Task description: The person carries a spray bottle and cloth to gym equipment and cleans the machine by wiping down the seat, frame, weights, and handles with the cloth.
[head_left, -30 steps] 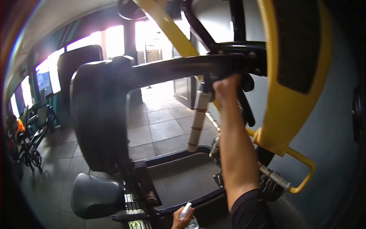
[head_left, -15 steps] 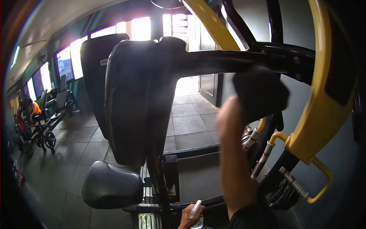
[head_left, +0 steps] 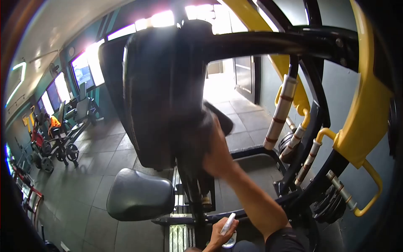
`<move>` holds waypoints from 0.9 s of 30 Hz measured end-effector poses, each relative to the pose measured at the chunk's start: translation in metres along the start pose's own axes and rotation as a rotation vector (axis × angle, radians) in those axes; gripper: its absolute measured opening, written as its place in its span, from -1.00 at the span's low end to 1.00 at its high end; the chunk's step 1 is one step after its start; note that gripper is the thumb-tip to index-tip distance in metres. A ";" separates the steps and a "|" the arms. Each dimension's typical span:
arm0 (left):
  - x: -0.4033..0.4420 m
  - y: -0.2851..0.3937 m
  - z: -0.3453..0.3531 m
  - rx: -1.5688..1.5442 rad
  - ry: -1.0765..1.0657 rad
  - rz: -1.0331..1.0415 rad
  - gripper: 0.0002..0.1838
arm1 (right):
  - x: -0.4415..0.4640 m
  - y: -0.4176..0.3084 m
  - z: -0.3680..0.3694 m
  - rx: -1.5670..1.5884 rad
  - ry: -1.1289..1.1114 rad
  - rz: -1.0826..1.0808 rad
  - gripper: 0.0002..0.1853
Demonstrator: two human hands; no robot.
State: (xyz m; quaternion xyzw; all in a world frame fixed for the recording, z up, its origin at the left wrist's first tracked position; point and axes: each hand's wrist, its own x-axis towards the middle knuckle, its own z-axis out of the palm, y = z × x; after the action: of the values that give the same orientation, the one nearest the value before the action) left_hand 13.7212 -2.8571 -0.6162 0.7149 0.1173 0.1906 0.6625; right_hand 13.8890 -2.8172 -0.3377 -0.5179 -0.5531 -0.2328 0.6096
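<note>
My right hand is closed on a dark cloth, partly blurred, at the rear frame of the black padded backrest. Low in the view, my left hand grips a spray bottle with a white trigger top and a clear body. The black seat pad lies left of my hands, below the backrest. A black beam runs from the backrest's top to the yellow frame at the right.
Grey-taped handles and weight plates are at the right. Another gym machine and a person in orange are at the far left. An open door stands behind the machine.
My right hand has moved from the black beam down and left to the backrest's rear, with the cloth. The view has shifted, and my left hand still holds the bottle.
</note>
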 end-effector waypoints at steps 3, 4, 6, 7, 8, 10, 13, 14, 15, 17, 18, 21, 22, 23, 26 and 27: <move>0.004 0.005 0.004 0.069 -0.011 0.012 -0.76 | 0.054 0.010 -0.004 0.335 0.028 0.241 -0.55; 0.006 0.007 0.006 0.040 -0.012 -0.004 -0.76 | 0.049 0.012 0.000 0.270 0.035 0.210 -0.47; 0.007 -0.001 0.010 0.044 -0.068 -0.039 -0.77 | 0.039 0.016 0.010 0.137 0.055 0.152 -0.30; 0.010 0.003 0.011 0.093 -0.086 0.037 -0.80 | 0.010 0.021 0.015 0.008 0.029 0.060 -0.21; 0.010 0.007 0.013 0.147 -0.107 0.117 -0.82 | -0.021 0.027 0.024 -0.042 -0.001 0.017 -0.06; 0.009 0.011 0.020 0.118 -0.125 0.091 -0.82 | -0.081 0.028 0.037 -0.222 -0.074 -0.036 0.11; 0.006 -0.001 0.029 0.156 -0.171 0.085 -0.80 | -0.054 0.028 0.031 0.016 -0.034 0.175 0.06; 0.003 -0.008 0.033 0.181 -0.190 0.089 -0.79 | -0.047 0.029 0.031 0.105 0.009 0.222 0.05; -0.001 -0.012 0.036 0.136 -0.162 0.133 -0.79 | -0.039 0.030 0.033 0.197 0.050 0.260 0.04; -0.015 -0.034 0.040 0.275 -0.219 0.047 -0.55 | -0.052 0.034 0.054 0.119 0.266 0.090 -0.02; -0.021 -0.064 0.040 0.496 -0.232 0.158 -0.44 | -0.067 0.020 0.062 0.041 0.291 0.103 0.00; -0.024 -0.075 0.047 0.353 -0.262 0.102 -0.49 | -0.070 0.004 0.071 -0.154 0.366 0.084 -0.04; -0.023 -0.078 0.050 0.326 -0.270 0.085 -0.51 | -0.054 0.012 0.069 0.111 0.333 0.221 -0.08; -0.023 -0.079 0.052 0.307 -0.274 0.074 -0.52 | -0.026 0.017 0.060 0.375 0.280 0.355 -0.12; -0.021 -0.081 0.056 0.278 -0.291 0.056 -0.56 | 0.055 0.005 0.019 0.532 0.257 0.295 -0.21; -0.019 -0.082 0.056 0.271 -0.292 0.049 -0.57 | 0.068 -0.004 0.011 0.477 0.303 0.204 -0.23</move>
State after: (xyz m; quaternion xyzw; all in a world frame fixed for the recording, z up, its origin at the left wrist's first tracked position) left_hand 13.7346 -2.9079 -0.7027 0.8202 0.0270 0.0833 0.5653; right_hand 13.9003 -2.7893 -0.2754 -0.3725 -0.4401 -0.1085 0.8098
